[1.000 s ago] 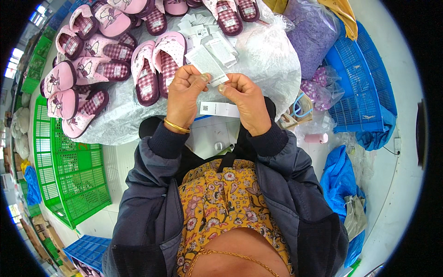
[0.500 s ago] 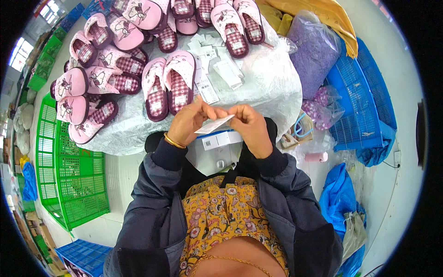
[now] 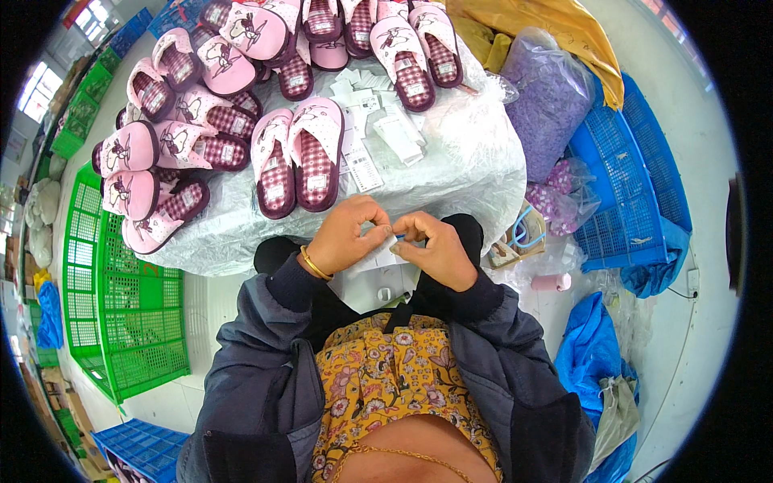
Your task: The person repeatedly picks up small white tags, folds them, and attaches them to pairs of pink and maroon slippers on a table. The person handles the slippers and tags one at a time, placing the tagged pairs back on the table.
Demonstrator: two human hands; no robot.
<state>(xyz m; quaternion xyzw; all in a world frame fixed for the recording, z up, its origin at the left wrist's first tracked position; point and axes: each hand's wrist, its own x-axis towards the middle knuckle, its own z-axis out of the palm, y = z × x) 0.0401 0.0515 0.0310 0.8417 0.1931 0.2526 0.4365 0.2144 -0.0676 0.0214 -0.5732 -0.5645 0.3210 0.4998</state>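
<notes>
Both hands meet just above the lap, the left hand (image 3: 345,236) and right hand (image 3: 435,249) each pinching one small white paper tag (image 3: 385,245) between fingertips, close to the slipper-covered bench (image 3: 451,181) for easy reach.

My table's wrapped in crinkly clear plastic sheet (image 3: 451,173), covered with pink plaid slippers (image 3: 298,157) plus loose white paper tags (image 3: 378,129).

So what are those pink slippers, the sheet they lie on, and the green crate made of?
The pink slippers look like soft fabric: matte pink uppers, checked woven insoles. The sheet under them seems thin clear plastic film, glossy and wrinkled. The green crate looks like moulded hard plastic, an even open grid. The small white tag pinched between the left hand and right hand is probably paper or card.
</notes>
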